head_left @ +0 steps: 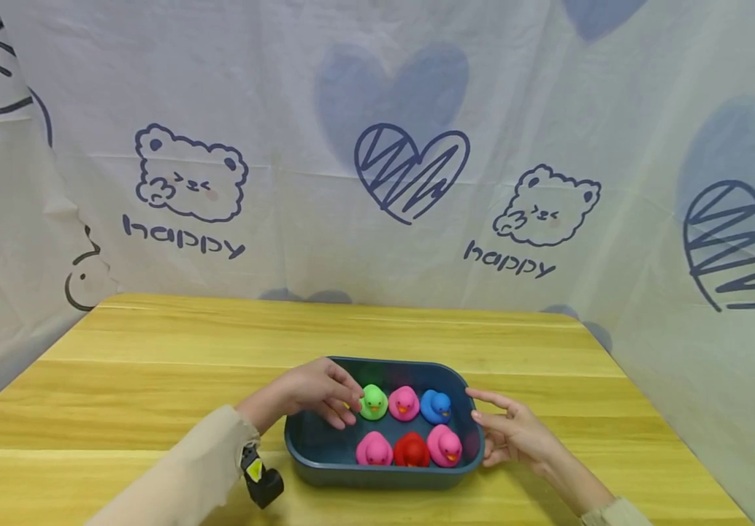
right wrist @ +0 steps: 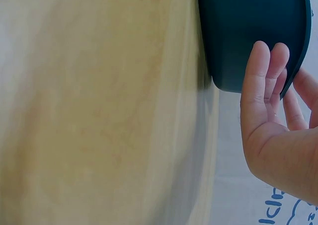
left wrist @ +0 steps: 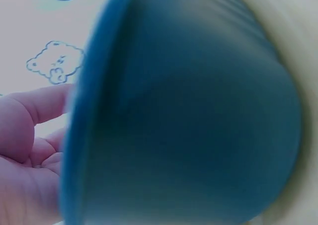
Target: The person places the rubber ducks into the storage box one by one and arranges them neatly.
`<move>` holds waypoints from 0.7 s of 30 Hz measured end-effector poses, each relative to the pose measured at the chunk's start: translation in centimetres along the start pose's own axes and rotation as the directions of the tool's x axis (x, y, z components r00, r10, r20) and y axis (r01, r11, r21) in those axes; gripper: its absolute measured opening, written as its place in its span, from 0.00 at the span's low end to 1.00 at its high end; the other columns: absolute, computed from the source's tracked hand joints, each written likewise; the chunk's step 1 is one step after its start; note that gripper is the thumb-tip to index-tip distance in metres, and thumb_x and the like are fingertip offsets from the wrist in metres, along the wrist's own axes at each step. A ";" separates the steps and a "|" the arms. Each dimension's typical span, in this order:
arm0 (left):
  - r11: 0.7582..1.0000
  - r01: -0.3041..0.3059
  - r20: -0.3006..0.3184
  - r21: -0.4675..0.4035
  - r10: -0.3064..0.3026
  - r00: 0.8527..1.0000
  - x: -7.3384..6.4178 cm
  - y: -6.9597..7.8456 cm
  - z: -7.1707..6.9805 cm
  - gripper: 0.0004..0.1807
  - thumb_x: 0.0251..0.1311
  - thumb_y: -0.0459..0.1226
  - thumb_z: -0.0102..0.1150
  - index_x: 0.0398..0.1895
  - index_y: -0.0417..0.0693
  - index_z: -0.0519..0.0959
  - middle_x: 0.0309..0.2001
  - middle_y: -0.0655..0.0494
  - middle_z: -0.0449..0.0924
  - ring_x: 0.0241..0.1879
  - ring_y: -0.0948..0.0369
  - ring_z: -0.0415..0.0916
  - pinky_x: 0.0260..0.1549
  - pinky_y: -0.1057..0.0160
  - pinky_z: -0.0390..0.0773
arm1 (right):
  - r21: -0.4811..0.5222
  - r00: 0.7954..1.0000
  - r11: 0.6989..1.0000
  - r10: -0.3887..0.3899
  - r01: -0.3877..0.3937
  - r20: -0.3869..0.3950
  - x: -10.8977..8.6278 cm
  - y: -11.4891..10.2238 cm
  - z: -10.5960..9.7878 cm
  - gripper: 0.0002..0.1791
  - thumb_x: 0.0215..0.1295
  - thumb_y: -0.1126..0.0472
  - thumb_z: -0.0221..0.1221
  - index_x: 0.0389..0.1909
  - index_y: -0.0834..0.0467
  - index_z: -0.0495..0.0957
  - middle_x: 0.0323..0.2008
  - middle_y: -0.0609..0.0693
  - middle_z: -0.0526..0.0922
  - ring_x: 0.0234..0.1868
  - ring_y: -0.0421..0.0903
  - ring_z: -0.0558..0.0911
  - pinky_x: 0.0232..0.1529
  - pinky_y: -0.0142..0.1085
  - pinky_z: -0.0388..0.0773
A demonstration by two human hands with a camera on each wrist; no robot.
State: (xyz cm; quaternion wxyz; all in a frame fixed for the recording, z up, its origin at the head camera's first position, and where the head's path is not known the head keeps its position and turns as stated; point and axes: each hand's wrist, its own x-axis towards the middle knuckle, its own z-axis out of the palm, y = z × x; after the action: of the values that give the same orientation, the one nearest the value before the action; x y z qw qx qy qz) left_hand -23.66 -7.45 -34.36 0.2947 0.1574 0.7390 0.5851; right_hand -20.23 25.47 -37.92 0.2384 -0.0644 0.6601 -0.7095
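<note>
A dark teal tray (head_left: 384,476) with rounded corners holds several small rubber ducks. In its back row stand a green duck (head_left: 374,402), a pink duck (head_left: 404,404) and a blue duck (head_left: 436,407). Two pink ducks flank a red duck (head_left: 412,450) along the front. My left hand (head_left: 325,394) reaches over the left end, fingertips right at the green duck; a speck of yellow shows between the fingers, and I cannot tell whether they hold anything. Extended fingers of my right hand (head_left: 512,431) rest against the tray's right end, some along its outer wall (right wrist: 243,31).
The tray stands near the front of a wood-grain table (head_left: 187,358). Behind and beside the table hangs a white cloth (head_left: 299,219) printed with bears and hearts. A black wrist device (head_left: 262,486) sticks out under the left sleeve, close to the tray's left end.
</note>
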 end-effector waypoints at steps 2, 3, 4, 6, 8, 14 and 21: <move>1.000 -0.014 0.001 -0.010 0.014 1.000 -0.3 0.2 -0.4 0.15 0.58 0.30 0.52 0.45 0.24 0.72 0.38 0.35 0.77 0.25 0.58 0.79 0.29 0.58 0.79 | 0.001 1.000 1.000 -0.002 0.002 0.001 0.0 0.0 0.0 0.29 0.63 0.60 0.53 0.65 0.59 0.57 0.17 0.50 0.77 0.16 0.41 0.78 0.21 0.34 0.78; 1.000 -0.020 0.001 -0.015 0.020 1.000 -0.5 0.3 -0.6 0.16 0.59 0.30 0.51 0.46 0.23 0.71 0.38 0.34 0.77 0.26 0.58 0.79 0.30 0.58 0.79 | 0.002 1.000 1.000 -0.002 0.002 0.002 0.0 0.0 0.0 0.29 0.63 0.60 0.53 0.65 0.59 0.57 0.17 0.50 0.77 0.16 0.41 0.78 0.21 0.34 0.78; 0.999 -0.026 -0.002 -0.020 0.026 1.000 -0.7 0.4 -0.8 0.17 0.59 0.30 0.51 0.46 0.22 0.70 0.38 0.34 0.77 0.26 0.58 0.79 0.30 0.58 0.79 | 0.003 1.000 1.000 -0.002 0.002 0.002 0.0 0.0 0.0 0.29 0.63 0.60 0.53 0.65 0.59 0.57 0.17 0.50 0.77 0.16 0.41 0.77 0.21 0.34 0.78; 0.999 -0.033 -0.007 -0.030 0.033 0.999 -1.0 0.6 -1.2 0.17 0.60 0.30 0.50 0.47 0.22 0.69 0.39 0.35 0.76 0.27 0.58 0.79 0.31 0.58 0.78 | 0.005 1.000 1.000 -0.003 0.003 0.001 0.0 0.0 0.0 0.29 0.63 0.60 0.53 0.65 0.59 0.57 0.17 0.50 0.77 0.16 0.41 0.77 0.21 0.34 0.78; 0.999 -0.042 -0.014 -0.033 0.042 0.999 -1.4 0.7 -1.6 0.17 0.60 0.30 0.50 0.47 0.22 0.69 0.39 0.35 0.76 0.28 0.58 0.79 0.32 0.58 0.78 | 0.004 1.000 1.000 -0.003 0.003 0.000 0.0 0.0 0.0 0.29 0.63 0.60 0.53 0.65 0.59 0.57 0.17 0.50 0.77 0.16 0.41 0.77 0.21 0.34 0.78; 0.996 -0.063 -0.032 -0.056 0.061 0.998 -1.9 0.8 -2.9 0.18 0.60 0.31 0.50 0.48 0.22 0.68 0.38 0.36 0.77 0.28 0.58 0.79 0.34 0.59 0.78 | 0.000 1.000 1.000 -0.001 0.001 -0.002 -0.1 0.1 0.0 0.30 0.63 0.60 0.53 0.65 0.59 0.56 0.18 0.50 0.77 0.16 0.41 0.77 0.21 0.34 0.78; 0.996 -0.068 -0.080 -0.060 0.063 0.995 -2.5 0.6 -4.5 0.19 0.62 0.31 0.45 0.51 0.21 0.65 0.36 0.42 0.77 0.30 0.58 0.79 0.35 0.57 0.77 | 0.007 1.000 1.000 0.003 -0.003 0.000 0.0 0.1 0.0 0.30 0.63 0.60 0.53 0.65 0.58 0.57 0.18 0.50 0.77 0.16 0.41 0.78 0.21 0.35 0.78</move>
State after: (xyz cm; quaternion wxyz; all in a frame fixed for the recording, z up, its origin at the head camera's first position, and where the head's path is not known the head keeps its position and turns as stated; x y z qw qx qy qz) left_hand -24.54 -12.20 -32.51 0.2511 0.1494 0.7256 0.6230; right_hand -20.20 25.47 -37.98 0.2400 -0.0626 0.6576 -0.7114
